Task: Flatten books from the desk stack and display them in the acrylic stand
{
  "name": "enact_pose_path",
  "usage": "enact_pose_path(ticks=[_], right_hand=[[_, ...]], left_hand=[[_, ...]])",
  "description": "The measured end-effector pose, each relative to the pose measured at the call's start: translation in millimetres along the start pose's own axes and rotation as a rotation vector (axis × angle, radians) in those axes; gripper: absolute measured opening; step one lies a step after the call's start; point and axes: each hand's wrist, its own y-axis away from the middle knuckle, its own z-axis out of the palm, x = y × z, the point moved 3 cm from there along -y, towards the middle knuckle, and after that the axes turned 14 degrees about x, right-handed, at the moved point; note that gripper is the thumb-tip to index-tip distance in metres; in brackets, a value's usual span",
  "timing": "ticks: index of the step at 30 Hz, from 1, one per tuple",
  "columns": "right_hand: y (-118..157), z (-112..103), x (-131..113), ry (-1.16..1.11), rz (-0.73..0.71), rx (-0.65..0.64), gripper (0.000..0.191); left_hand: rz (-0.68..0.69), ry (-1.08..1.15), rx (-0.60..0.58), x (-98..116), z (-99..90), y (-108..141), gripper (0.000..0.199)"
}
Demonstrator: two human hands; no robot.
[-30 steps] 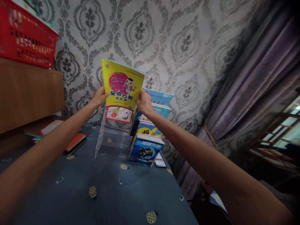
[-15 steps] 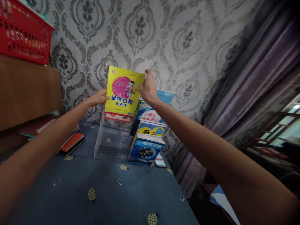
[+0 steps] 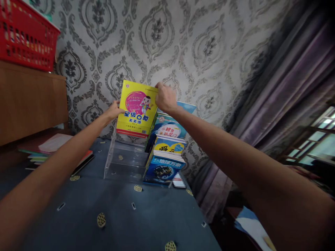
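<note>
Yellow workbook (image 3: 137,108) is what's moved here. Half a second back it stood a bit higher; now it has dropped lower at the back of the see-through rack (image 3: 128,170), on the rack's left half, and less of the red strip (image 3: 131,134) shows under its bottom edge. I can't tell if it's fully seated, but I'd call the lowering mostly done.

Left hand (image 3: 114,111), just above the rack's left side, has the workbook's left edge pinched, thumb on the cover and fingers round the back. Right hand (image 3: 166,98) has crept inward to the top right corner, above the rack's right half. Fingers are curled, but whether they're gripping or just pressing, can't tell from this angle.

The rack's right half looks much the same as before: globe book (image 3: 163,172) in front, blue-and-yellow book (image 3: 170,144) behind that, fish book (image 3: 169,128) further back. Workbook's upright with a slight lean, so my guess is it's mainly being squared up.
</note>
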Motion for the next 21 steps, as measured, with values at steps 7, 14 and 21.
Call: enact_pose_path(ticks=[7,14,21], right_hand=[[-7,16,15,-0.105,0.006,-0.066,0.035],[-7,21,21,-0.209,-0.017,-0.085,0.029],[-8,14,19,-0.170,0.002,-0.077,0.023]], left_hand=[[-0.025,0.167,-0.062,-4,0.0,5,0.041],[-0.027,0.241,-0.142,-8,5.1,11,0.044],[-0.002,0.277,-0.179,-5,8.0,17,0.050]])
